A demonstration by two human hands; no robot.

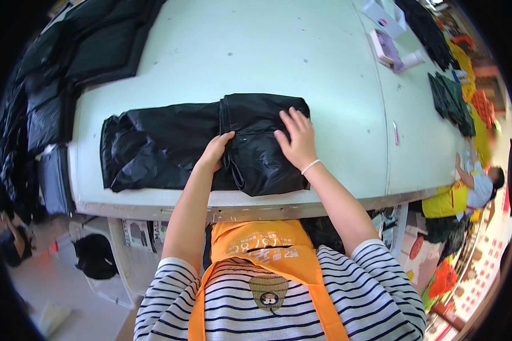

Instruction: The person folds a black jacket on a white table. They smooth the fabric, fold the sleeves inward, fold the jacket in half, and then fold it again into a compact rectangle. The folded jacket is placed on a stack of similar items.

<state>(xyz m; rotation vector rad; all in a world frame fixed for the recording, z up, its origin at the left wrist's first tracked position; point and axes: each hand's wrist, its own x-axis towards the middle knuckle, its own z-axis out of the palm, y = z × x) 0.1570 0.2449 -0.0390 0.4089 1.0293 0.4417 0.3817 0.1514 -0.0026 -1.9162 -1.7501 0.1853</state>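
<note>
Orange apron [296, 238]: one, worn over one striped shirt, right up against the tabletop [267, 68].
Left hand [215, 152]: thumb on the edge of the folded layer; the other fingers are mostly hidden from me, so I can't tell whether they grip it.
Right hand [297, 139]: fingers open and spread over the folded end, gripping nothing; one beaded bracelet [310, 166].
Black glossy cloth [194, 132]: one piece, crosswise on the tabletop's near part, its right end thicker.
Handling: I'd hold the fold's edge steady with the left, sweep the right palm outward, tuck in the loose strip and keep the edges square.
Pink tool [396, 132]: one, small, lying to the right.
Black bundles [102, 51]: several at left, overlapping too much to count.
Green cloth [452, 102]: one heap, right side.
White box [384, 18]: one, far right corner.
Co-worker [479, 188]: one at right, in a light top.
</note>
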